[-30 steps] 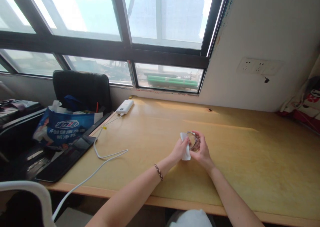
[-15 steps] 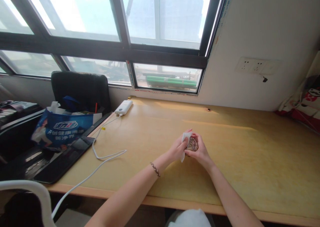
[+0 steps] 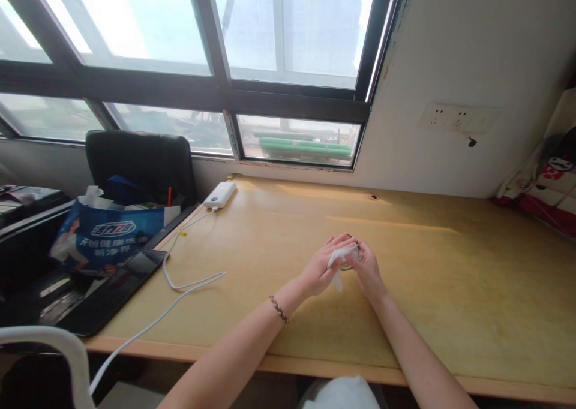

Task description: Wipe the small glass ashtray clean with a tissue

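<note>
1. Your right hand [image 3: 368, 269] was curled round a small glass [image 3: 348, 259], holding it just above the desk [image 3: 450, 289] near its middle. Most of the glass was hidden by your fingers.
2. Your left hand [image 3: 321, 268] was closed on a white tissue [image 3: 337, 264] and pressed it against the glass; a loose corner hung down. Judgement: one hand steadied the glass so the other could rub it.
3. Both hands met in front of you, forearms over the front edge, probably for a firm grip.
4. To the left: a white cable [image 3: 180, 289] looped across the desk from a power bank [image 3: 219, 194] by the window, well apart from your hands.
5. Further left: a dark tablet [image 3: 112, 289] at the desk's edge, a blue bag [image 3: 105, 238] and a black chair [image 3: 139, 166] behind it.
6. Nothing lay between your hands and the rest of the desk; a wall socket [image 3: 456, 119] sat above at right.
</note>
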`<action>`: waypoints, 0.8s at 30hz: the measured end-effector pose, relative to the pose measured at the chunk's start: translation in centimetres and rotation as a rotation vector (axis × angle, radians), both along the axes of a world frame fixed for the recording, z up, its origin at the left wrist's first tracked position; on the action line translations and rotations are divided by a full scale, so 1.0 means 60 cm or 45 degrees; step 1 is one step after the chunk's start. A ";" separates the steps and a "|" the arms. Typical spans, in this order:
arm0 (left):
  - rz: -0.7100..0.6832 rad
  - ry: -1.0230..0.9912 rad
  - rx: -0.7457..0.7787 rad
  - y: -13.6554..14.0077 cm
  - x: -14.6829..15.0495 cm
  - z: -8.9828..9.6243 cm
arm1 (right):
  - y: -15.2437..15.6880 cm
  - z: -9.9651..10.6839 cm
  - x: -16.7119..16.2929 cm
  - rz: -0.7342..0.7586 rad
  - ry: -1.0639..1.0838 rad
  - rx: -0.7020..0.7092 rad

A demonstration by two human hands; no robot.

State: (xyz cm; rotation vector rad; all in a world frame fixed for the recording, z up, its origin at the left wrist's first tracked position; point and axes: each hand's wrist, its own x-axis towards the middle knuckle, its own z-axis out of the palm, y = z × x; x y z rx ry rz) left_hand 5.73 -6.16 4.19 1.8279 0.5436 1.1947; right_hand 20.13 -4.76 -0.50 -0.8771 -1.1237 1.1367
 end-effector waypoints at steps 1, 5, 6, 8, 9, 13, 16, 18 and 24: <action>0.044 0.011 0.023 0.002 -0.002 0.000 | 0.000 0.000 0.001 -0.016 0.047 0.011; 0.259 -0.034 0.053 0.013 -0.010 -0.005 | -0.002 0.005 0.002 0.091 0.175 0.007; 0.351 -0.053 0.044 0.017 -0.012 -0.008 | -0.004 0.006 0.001 0.127 0.191 -0.003; 0.610 -0.112 -0.026 0.027 -0.017 -0.017 | -0.007 0.007 -0.002 0.176 0.216 -0.018; 0.747 -0.147 -0.081 0.033 -0.020 -0.022 | -0.008 0.006 -0.004 0.188 0.226 -0.023; 1.004 -0.187 -0.248 0.057 -0.032 -0.040 | -0.010 0.005 -0.006 0.218 0.250 -0.033; 0.970 -0.175 -0.224 0.061 -0.034 -0.041 | -0.011 0.007 -0.010 0.248 0.233 -0.050; 0.910 -0.172 -0.162 0.056 -0.031 -0.040 | -0.013 0.007 -0.013 0.242 0.205 -0.050; 0.563 0.036 0.123 0.040 -0.013 -0.049 | -0.015 0.009 -0.015 0.184 0.097 -0.049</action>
